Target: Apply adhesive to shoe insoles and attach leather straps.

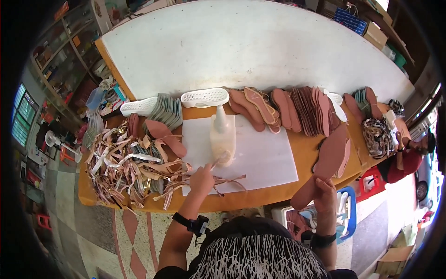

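My left hand (202, 180) is closed around a thin brush (216, 162), its far end at the near end of a cream plastic container (223, 139). That container lies on a white sheet (269, 158), with a grey rounded piece at its far end. In my right hand (325, 194), a brown insole (329, 156) is held by its narrower part, over the table's front edge. Another brown insole (344, 160) lies just behind it. Loose strap strips (232, 182) lie close to my left hand.
A large heap of brown and white straps (125, 162) covers the table's left. White soles (204, 97) and rows of brown insoles (306, 109) line the back by a white panel (232, 46). A blue crate (351, 218) stands below at right. Another person (409, 158) is at far right.
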`<act>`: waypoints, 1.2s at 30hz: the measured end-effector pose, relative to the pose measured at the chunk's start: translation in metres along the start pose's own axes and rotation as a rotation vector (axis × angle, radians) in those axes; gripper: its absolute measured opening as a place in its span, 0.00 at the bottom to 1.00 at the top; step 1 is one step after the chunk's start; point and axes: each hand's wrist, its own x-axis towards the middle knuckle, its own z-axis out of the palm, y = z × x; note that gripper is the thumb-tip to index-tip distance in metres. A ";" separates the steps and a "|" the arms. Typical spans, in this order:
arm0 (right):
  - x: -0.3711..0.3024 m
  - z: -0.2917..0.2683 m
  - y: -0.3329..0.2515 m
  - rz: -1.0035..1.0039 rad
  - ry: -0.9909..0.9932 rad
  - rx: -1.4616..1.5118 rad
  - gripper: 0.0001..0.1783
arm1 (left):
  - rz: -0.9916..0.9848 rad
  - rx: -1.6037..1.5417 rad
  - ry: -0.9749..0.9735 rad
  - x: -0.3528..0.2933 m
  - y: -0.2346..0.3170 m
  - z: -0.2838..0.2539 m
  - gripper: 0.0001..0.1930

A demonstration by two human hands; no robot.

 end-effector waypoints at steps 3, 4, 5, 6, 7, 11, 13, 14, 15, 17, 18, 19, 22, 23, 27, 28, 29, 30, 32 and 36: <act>0.002 -0.001 -0.004 0.007 0.051 -0.033 0.10 | -0.041 -0.011 0.016 -0.007 -0.006 0.009 0.11; 0.003 0.002 -0.006 0.011 0.050 -0.031 0.10 | -0.044 -0.008 0.015 -0.009 -0.007 0.010 0.11; 0.003 0.006 -0.007 0.024 0.065 -0.021 0.11 | -0.048 -0.015 0.039 -0.011 -0.008 0.011 0.11; 0.004 0.009 -0.008 0.038 0.080 -0.010 0.11 | -0.052 -0.023 0.064 -0.013 -0.009 0.012 0.12; 0.006 0.009 -0.007 0.043 0.080 -0.009 0.11 | -0.056 -0.019 0.062 -0.014 -0.010 0.014 0.12; 0.014 0.005 -0.004 0.114 -0.009 0.068 0.13 | -0.020 -0.054 0.100 -0.013 -0.004 0.018 0.11; 0.016 0.005 -0.001 0.198 -0.035 0.056 0.14 | 0.005 -0.090 0.156 -0.012 0.002 0.018 0.11; 0.021 -0.006 0.004 0.225 -0.060 0.049 0.13 | -0.005 -0.168 0.100 -0.012 0.001 0.016 0.13; 0.023 -0.003 0.005 0.250 -0.056 0.035 0.11 | -0.014 -0.244 0.044 -0.011 -0.002 0.017 0.15; 0.025 0.014 0.009 0.269 -0.072 0.011 0.08 | 0.089 -0.275 0.253 -0.017 -0.022 0.030 0.13; 0.025 0.019 0.009 0.263 -0.085 -0.003 0.08 | 0.119 -0.288 0.251 -0.016 -0.018 0.029 0.13; 0.029 0.016 0.012 0.272 -0.105 0.018 0.07 | -0.156 -0.702 0.102 -0.016 -0.016 0.026 0.13; 0.032 0.031 0.009 0.284 -0.134 -0.022 0.10 | -0.390 -1.226 -0.061 -0.014 0.023 -0.015 0.14; 0.033 0.035 0.009 0.280 -0.145 -0.018 0.10 | -0.339 -1.359 -0.055 -0.012 0.042 -0.028 0.14; 0.037 0.048 0.010 0.269 -0.207 -0.078 0.11 | -0.116 -1.325 0.030 0.000 0.091 -0.051 0.14; 0.038 0.050 0.013 0.269 -0.225 -0.116 0.11 | -0.025 -1.238 0.049 0.004 0.101 -0.056 0.14; 0.039 0.050 0.014 0.265 -0.232 -0.116 0.11 | 0.067 -1.152 0.060 0.008 0.111 -0.060 0.13; 0.040 0.052 0.016 0.272 -0.252 -0.136 0.12 | 0.068 -1.150 0.072 0.012 0.119 -0.064 0.13; 0.039 0.055 0.018 0.274 -0.273 -0.155 0.12 | 0.232 -0.986 0.187 0.020 0.132 -0.070 0.12; 0.033 0.059 0.016 0.248 -0.253 -0.144 0.11 | 0.303 -0.889 0.169 0.028 0.146 -0.076 0.13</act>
